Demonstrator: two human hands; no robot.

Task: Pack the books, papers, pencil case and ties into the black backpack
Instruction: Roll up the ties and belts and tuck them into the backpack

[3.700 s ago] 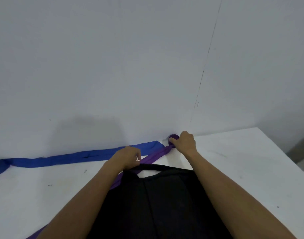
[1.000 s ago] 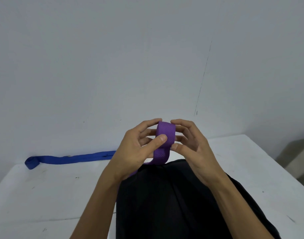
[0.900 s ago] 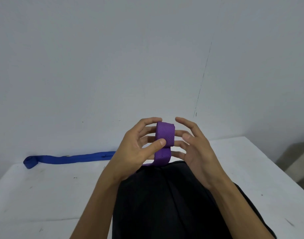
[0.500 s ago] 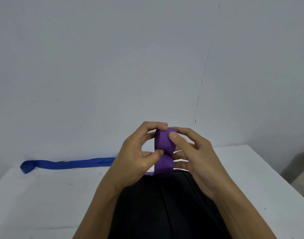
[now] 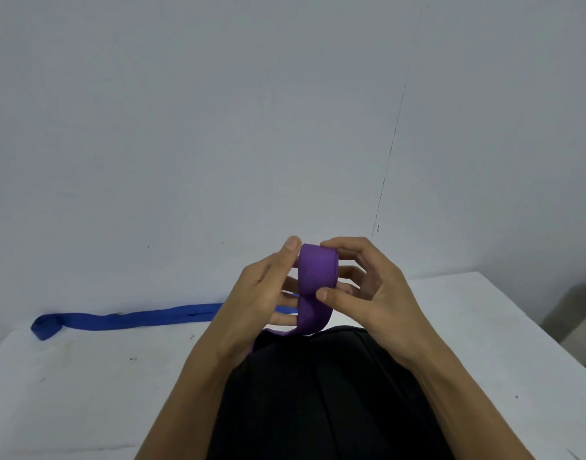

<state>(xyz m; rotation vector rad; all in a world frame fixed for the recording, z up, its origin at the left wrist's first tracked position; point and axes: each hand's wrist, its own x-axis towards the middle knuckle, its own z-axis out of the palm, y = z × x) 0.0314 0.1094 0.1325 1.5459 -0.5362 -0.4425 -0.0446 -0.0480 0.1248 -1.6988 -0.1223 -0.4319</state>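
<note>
- The black backpack (image 5: 318, 393) fills the near middle of the table (image 5: 69, 393), under both forearms.
- To its left, bare tabletop runs as far as the blue tie (image 5: 125, 318), stretched along the foot of the wall (image 5: 218, 127).
- To its right, a bare strip reaches the table's edge.
- The wall closes the far side.
- The left hand (image 5: 261, 293) and right hand (image 5: 368, 287) hold the purple tie (image 5: 318, 277) in open air above the backpack's far end; the tie trails down to it.
</note>
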